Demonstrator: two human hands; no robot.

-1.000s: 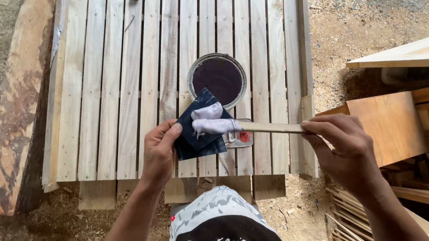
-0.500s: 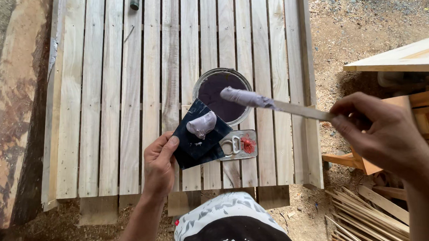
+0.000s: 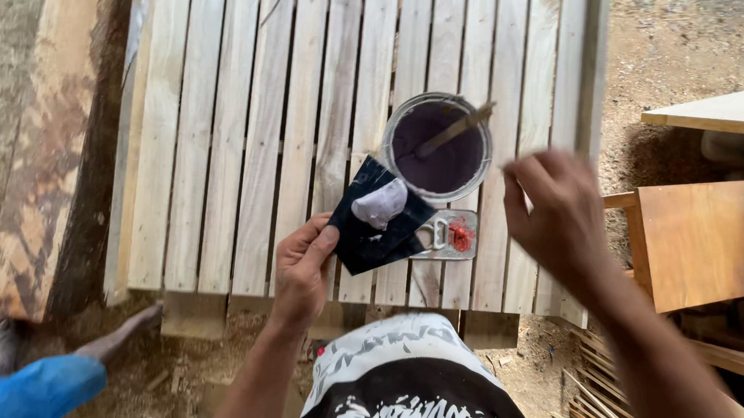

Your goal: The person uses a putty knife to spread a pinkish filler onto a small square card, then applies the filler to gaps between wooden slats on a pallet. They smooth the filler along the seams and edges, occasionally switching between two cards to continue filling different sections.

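My left hand (image 3: 303, 265) pinches the near corner of a dark square card (image 3: 378, 226) that carries a pale lump of putty (image 3: 380, 204). Just beyond it stands a round tin (image 3: 437, 145) of dark purplish paste, with a wooden stick (image 3: 454, 131) leaning inside it. My right hand (image 3: 558, 212) hovers to the right of the tin, blurred, fingers apart and holding nothing. A small metal lid (image 3: 451, 235) with a red smear lies under the card's right edge. Everything rests on a slatted wooden panel (image 3: 240, 134).
A rough bark-edged plank (image 3: 40, 149) lies along the panel's left side. Brown wooden boards (image 3: 699, 243) and thin sticks (image 3: 592, 390) are stacked at the right on sandy ground. Another person's blue sleeve (image 3: 28, 384) and hand (image 3: 124, 333) reach in at the lower left.
My right hand carried the stick from the card to the tin, left it standing in the paste and drew back. The putty lump stayed on the card.
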